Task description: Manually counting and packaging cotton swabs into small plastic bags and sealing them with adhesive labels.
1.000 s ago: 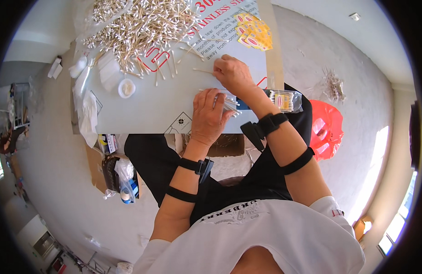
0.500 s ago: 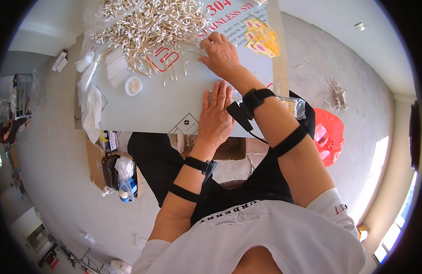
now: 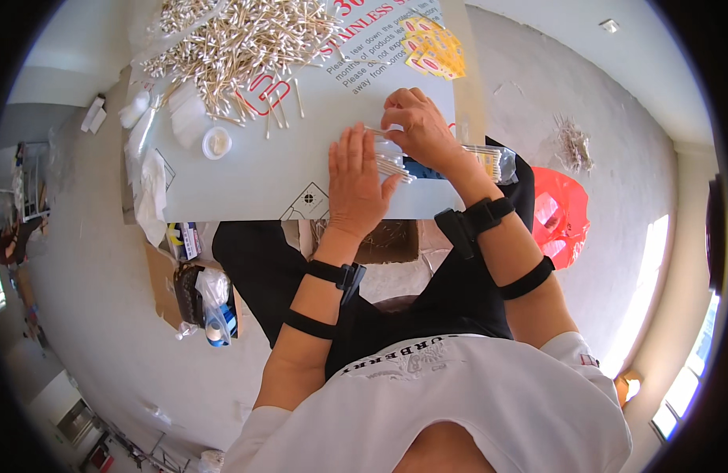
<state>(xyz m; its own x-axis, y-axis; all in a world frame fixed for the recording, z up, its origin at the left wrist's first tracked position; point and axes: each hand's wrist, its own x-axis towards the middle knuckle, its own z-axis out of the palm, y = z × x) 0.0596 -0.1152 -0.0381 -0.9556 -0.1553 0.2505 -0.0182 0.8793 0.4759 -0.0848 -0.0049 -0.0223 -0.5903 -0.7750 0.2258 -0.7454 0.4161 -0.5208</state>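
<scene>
My left hand (image 3: 356, 177) lies flat on the table sheet with its fingers stretched out. A small row of cotton swabs (image 3: 394, 169) sits beside its thumb, partly hidden by the palm. To the right, my right hand (image 3: 421, 130) is closed in a pinch, with a thin cotton swab (image 3: 375, 129) showing at its fingertips close to the left fingers. At the far left a big loose heap of cotton swabs (image 3: 238, 51) spreads over the sheet, and a few single swabs (image 3: 285, 113) lie at its near edge.
Yellow printed cards (image 3: 433, 51) lie fanned at the far right of the table (image 3: 253, 189). A round white tub (image 3: 216, 143) and a white cloth (image 3: 153, 193) are at the left. Packed swabs (image 3: 488, 162) sit by the right edge; a red bag (image 3: 560, 217) is on the floor.
My right hand has come back from beside the heap toward my left hand, a swab now at its fingertips. My left hand has shifted slightly left in view, uncovering the row of swabs.
</scene>
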